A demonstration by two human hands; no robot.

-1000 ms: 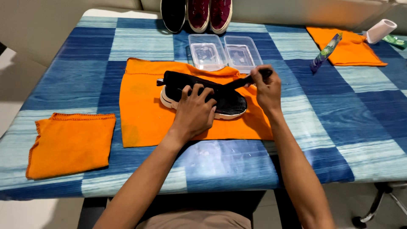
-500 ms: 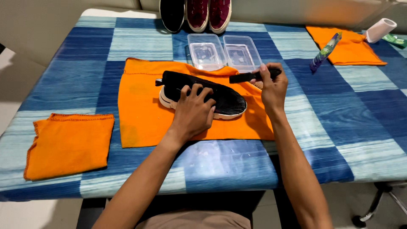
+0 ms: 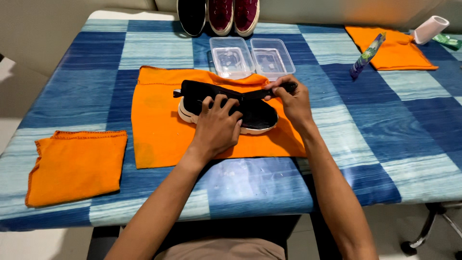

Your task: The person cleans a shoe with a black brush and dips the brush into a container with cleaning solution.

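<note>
A black shoe with a white sole lies on its side on a spread orange cloth in the middle of the table. My left hand presses down on the shoe's upper, fingers spread over it. My right hand pinches the right end of a long black insole, which stretches along the top of the shoe towards its left end. How much of the insole sits inside the shoe is hidden by my hands.
Two clear plastic containers stand just behind the cloth. A black shoe and a maroon pair line the far edge. Folded orange cloths lie at left and far right, near a tube and a white cup.
My right hand has shifted slightly left with the insole's end, and the insole now lies flatter along the shoe. My left hand stays on the shoe.
</note>
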